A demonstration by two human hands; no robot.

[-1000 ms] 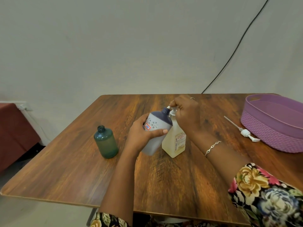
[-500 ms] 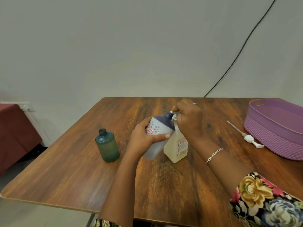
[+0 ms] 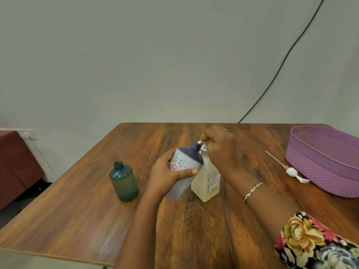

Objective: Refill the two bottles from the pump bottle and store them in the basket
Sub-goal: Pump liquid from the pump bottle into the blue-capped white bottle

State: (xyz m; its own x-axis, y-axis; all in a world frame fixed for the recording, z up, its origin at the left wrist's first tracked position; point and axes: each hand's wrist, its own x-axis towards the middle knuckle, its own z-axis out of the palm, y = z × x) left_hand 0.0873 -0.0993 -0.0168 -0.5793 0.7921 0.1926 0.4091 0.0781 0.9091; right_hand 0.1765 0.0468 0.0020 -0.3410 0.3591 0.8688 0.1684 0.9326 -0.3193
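My left hand point(image 3: 167, 175) grips a pale grey bottle with a dark blue top point(image 3: 184, 167), tilted right so its neck meets the white pump nozzle. My right hand point(image 3: 219, 148) is curled over the pump head of the translucent pump bottle point(image 3: 207, 181), which stands on the wooden table point(image 3: 77, 210) and holds yellowish liquid. An open-necked green bottle point(image 3: 123, 184) stands upright to the left, apart from both hands. The purple basket point(image 3: 326, 162) sits at the table's right edge.
A loose white pump with a long tube point(image 3: 289, 169) lies on the table just left of the basket. A black cable point(image 3: 281, 65) runs down the wall behind. A dark red piece of furniture point(image 3: 17, 164) stands off the table's left side.
Both hands and the two bottles keep the same hold. The whole scene sits lower in the frame, as my head has tilted up slightly.
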